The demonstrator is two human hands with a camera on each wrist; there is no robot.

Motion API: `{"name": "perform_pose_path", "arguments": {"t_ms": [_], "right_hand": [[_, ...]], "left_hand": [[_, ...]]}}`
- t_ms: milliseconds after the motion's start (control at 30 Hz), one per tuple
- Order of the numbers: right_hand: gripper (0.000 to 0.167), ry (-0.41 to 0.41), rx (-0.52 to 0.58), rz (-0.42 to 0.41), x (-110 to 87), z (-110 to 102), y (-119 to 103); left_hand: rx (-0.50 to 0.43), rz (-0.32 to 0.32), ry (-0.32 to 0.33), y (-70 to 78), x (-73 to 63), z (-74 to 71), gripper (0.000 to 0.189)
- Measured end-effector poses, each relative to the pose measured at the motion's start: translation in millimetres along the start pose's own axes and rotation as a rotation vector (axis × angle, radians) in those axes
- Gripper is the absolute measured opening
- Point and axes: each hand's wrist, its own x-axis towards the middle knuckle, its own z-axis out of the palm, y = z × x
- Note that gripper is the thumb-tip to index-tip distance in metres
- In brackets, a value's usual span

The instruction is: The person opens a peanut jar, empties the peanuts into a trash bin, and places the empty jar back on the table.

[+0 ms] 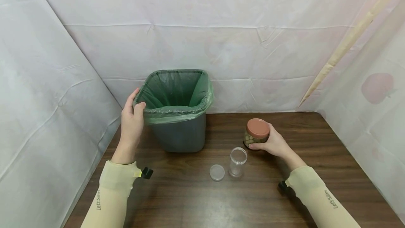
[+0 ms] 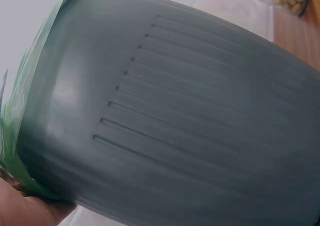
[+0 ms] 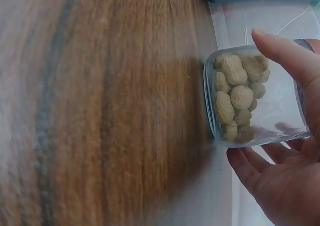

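Note:
My left hand (image 1: 132, 119) grips the left side of the rim of a dark grey trash bin (image 1: 181, 134), thumb toward the opening. A green bag (image 1: 177, 113) lines the bin and folds over its rim. In the left wrist view the bin's ribbed side (image 2: 180, 111) fills most of the picture. To the right, my right hand (image 1: 274, 141) holds a clear jar of peanuts (image 1: 253, 140) with an orange-brown lid (image 1: 258, 128). In the right wrist view unshelled peanuts (image 3: 237, 98) fill its lower part, with thumb and fingers on opposite sides of the jar.
An uncovered clear jar (image 1: 237, 163) stands on the brown wooden table (image 1: 190, 200), with a round clear lid (image 1: 217, 172) lying to its left. White cloth walls (image 1: 253, 52) enclose the table at the back and both sides.

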Motion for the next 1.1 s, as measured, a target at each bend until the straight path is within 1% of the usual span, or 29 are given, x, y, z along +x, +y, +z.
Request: {"name": "perform_pose_path", "arguments": {"t_ms": [200, 500, 667, 767, 867, 967, 1100], "right_hand": [[0.111, 0.014, 0.007, 0.002, 0.6, 0, 0], [0.107, 0.037, 0.014, -0.002, -0.2, 2, 1], [0.107, 0.088, -0.011, 0.007, -1.7, 0, 3], [0.104, 0.128, -0.029, 0.020, -4.2, -5, 6], [0.100, 0.165, -0.034, 0.010, -7.2, -13, 3], [0.097, 0.208, -0.025, -0.019, -11.8, -24, -6], [0.091, 0.258, 0.008, -0.046, -21.0, -38, -25]], "left_hand": [[0.001, -0.007, 0.001, 1.0, -0.5, 0.2, 0.059], [-0.024, -0.009, 0.005, 2.3, -0.4, 1.3, 0.058], [-0.017, -0.008, 0.001, 1.9, -0.8, 1.6, 0.058], [-0.010, -0.006, -0.004, 1.6, -1.0, 1.5, 0.059], [-0.003, -0.009, -0.005, 1.7, -1.5, 1.4, 0.059], [0.002, -0.011, 0.001, 2.5, -2.2, 1.2, 0.058], [-0.005, -0.009, 0.007, 3.9, -1.7, 0.8, 0.058]]}}
